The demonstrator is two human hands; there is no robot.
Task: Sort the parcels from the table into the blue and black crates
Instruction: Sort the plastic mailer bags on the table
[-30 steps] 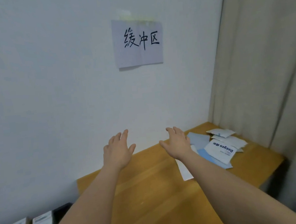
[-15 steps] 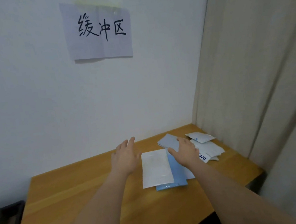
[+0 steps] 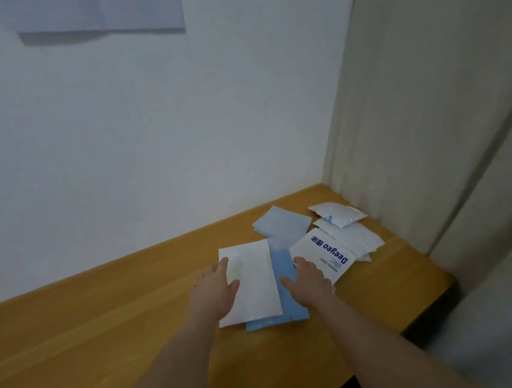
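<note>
Both hands have come down onto the pile since a second ago, when they hovered spread above the table with nothing under them. Now the left hand lies flat, fingers straight, on the left edge of the white parcel; the right hand lies flat, fingers relaxed, on the blue parcel just beside the printed "Deeyeo" parcel. Neither hand pinches anything yet. The white parcel sits on top of the blue one, overlapping it. The rest of the pile is at 1 o'clock from the hands: a pale blue parcel at 12, two small white pouches by the curtain at 2. No crates in view now; a dark one showed at 8 o'clock half a second ago, so the view has swung right. Read: the reach is done, the grasp is starting. Next is likely a lift of the white or blue parcel. Flat mailers, so an edge must be peeled up first. Risk: dragging both stacked parcels together.
</note>
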